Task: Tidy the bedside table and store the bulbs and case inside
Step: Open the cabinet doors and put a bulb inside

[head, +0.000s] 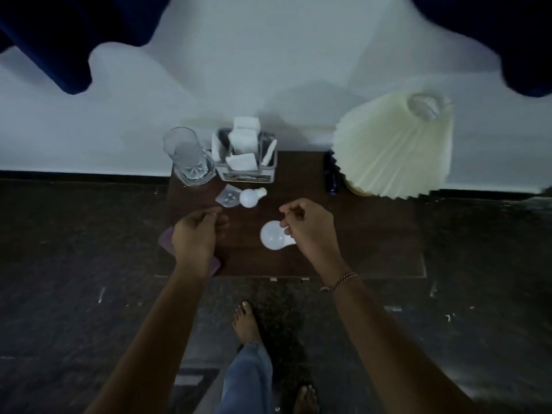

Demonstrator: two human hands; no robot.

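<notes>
The right hand [307, 225] has its fingers curled over the base of the larger bulb [272, 236], which lies on the counter [358, 234]; whether it grips the bulb cannot be told. The left hand [195, 234], loosely curled and released, hovers above a purple thing [166, 241] at the counter's left edge. Farther back, a smaller bulb [250, 197] touches the clear case [227, 199], near a glass [188, 156], a tissue holder [245, 162] and a lamp [394, 144].

Counter [358, 249]: glass [188, 156] at back left; napkin holder [245, 158] just right of it; lamp [394, 144] at back right. Before the holder, small bulb [251, 197], case [227, 196] touching its left. Larger bulb [272, 239] nearer the front, centre.
</notes>
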